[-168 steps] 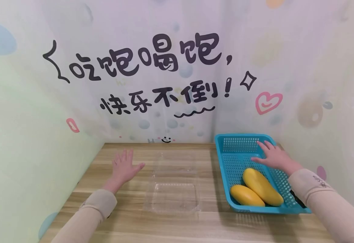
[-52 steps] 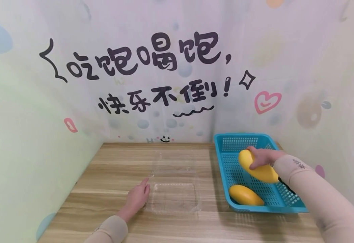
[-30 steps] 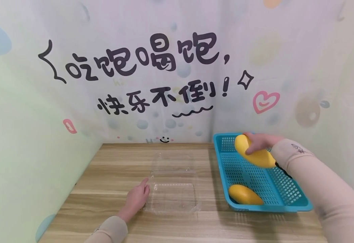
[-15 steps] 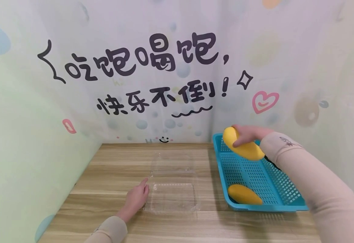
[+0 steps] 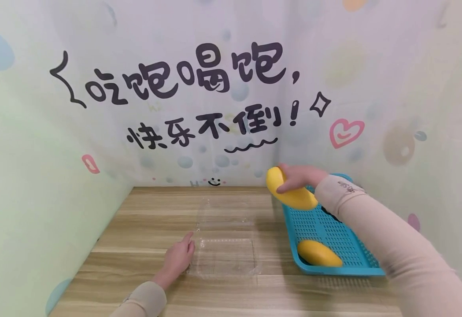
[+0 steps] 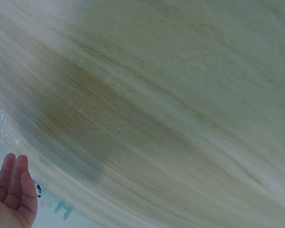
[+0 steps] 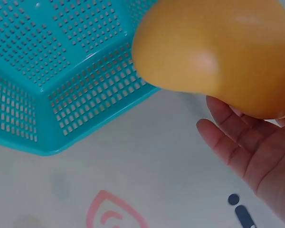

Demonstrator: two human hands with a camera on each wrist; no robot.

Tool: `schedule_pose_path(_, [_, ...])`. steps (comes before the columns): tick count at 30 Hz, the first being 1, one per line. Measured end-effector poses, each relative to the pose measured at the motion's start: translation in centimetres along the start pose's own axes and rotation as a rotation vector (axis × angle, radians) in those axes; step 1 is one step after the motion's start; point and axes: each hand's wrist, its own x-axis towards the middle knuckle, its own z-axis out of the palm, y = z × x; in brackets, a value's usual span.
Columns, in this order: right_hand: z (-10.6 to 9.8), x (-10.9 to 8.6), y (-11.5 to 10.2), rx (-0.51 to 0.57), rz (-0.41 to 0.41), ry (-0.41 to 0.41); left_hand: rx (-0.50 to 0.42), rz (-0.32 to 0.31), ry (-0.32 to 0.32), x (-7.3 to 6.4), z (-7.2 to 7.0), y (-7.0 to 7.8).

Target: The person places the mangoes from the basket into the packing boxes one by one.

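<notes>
In the head view, my right hand (image 5: 299,176) holds a large yellow mango (image 5: 290,190) in the air, over the left rim of the blue basket (image 5: 294,246). The right wrist view shows this mango (image 7: 218,52) close up, with fingers (image 7: 225,142) under it. A second mango (image 5: 319,253) lies in the basket's near left corner. My left hand (image 5: 178,257) rests at the left edge of a clear plastic clamshell box (image 5: 227,259), its index finger stretched along the edge. The box lies unfolded, lid away from me. In the left wrist view the left hand's fingers (image 6: 20,178) look relaxed.
The wooden table (image 5: 143,229) meets a printed wall (image 5: 215,26) behind and a pale green wall (image 5: 36,185) at the left. The basket stands at the right, partly hidden by my right sleeve (image 5: 377,224).
My right hand has lifted one mango from the basket and carried it up and leftward. Earlier, my left hand came down to the clear box; lately it has stayed still.
</notes>
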Motion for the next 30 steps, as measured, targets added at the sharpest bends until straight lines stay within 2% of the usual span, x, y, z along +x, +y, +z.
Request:
schedule_pose_path(6, [1.6,1.0,-2.2,-0.068,-0.005,0.007,-0.007,-0.018,-0.031,0.1,-0.1,0.0])
schedule_pose_path(12, [3.9,2.2,-3.8,-0.013,-0.022,-0.012,-0.01,-0.018,-0.023,0.1,-0.1,0.0])
schedule_pose_path(21, [7.3,4.0,-7.0,-0.011,-0.084,-0.028,-0.009,-0.016,-0.014,0.2,0.1,-0.2])
schedule_pose_path(26, [8.6,4.3,-8.5,0.019,-0.109,-0.045,-0.01,-0.015,-0.015,0.3,0.2,-0.3])
schedule_pose_path(30, [9.8,4.7,-9.4,0.055,-0.117,-0.023,-0.005,-0.021,-0.016,0.3,0.1,-0.2])
